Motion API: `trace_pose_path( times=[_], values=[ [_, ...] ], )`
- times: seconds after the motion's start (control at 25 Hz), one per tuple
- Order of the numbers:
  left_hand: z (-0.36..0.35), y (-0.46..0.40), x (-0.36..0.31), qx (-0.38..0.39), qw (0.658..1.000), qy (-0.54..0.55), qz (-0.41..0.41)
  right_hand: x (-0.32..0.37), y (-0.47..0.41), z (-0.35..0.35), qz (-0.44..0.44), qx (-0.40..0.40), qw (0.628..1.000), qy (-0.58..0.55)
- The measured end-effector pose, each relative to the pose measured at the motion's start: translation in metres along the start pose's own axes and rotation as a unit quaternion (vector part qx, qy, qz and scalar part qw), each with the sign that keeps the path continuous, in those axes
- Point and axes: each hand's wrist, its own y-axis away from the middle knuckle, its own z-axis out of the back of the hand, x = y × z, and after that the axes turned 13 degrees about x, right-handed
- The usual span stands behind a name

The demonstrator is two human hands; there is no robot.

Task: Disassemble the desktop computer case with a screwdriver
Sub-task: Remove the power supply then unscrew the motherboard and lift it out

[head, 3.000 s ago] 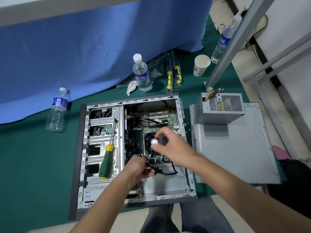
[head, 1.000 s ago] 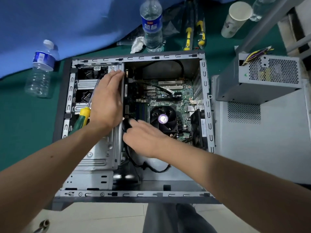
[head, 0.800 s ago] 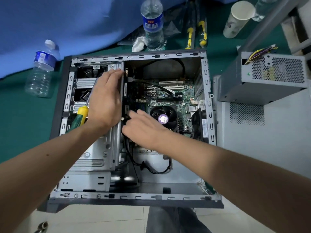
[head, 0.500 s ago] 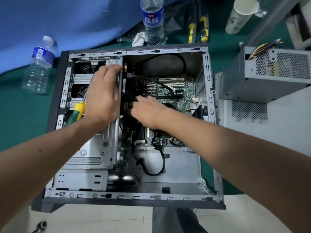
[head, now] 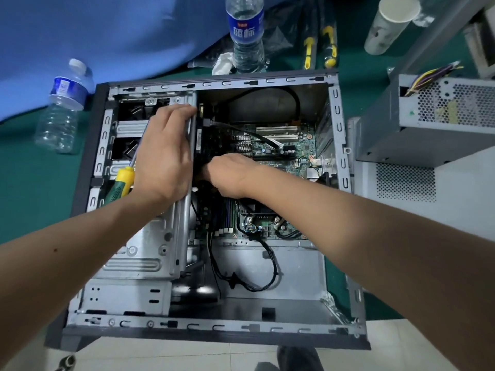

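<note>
The open desktop case (head: 214,328) lies on its side on the green mat, with the motherboard (head: 270,145) exposed. My left hand (head: 163,162) rests flat on the silver drive cage (head: 150,253), its fingers reaching the cage's inner edge. A screwdriver (head: 120,183) with a green and yellow handle lies on the cage, partly under that hand. My right hand (head: 230,175) reaches into the dark gap between cage and motherboard. Its fingertips are hidden there, and I cannot see what they touch.
A loose black cable (head: 257,282) lies on the case floor. The removed power supply (head: 428,119) sits on the grey side panel (head: 460,210) at right. Two water bottles (head: 245,33) (head: 61,108), a paper cup (head: 391,22) and spare screwdrivers (head: 318,49) lie behind the case.
My right hand has moved from the CPU fan up and left into the gap beside the drive cage, and my arm now covers the fan. My left hand stays on the cage.
</note>
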Motion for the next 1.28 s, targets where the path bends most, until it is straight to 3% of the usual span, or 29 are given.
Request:
trace_pose_path(
  times=[0.36,1.28],
  values=[
    [-0.001,0.0,0.0,-0.009,1.0,0.0,-0.004,0.005,-0.019,-0.003,0.031,0.014,0.997,0.073],
    [-0.002,-0.002,0.0,-0.014,1.0,-0.013,-0.001,0.008,-0.016,-0.002,0.025,-0.012,1.0,-0.007]
  ],
)
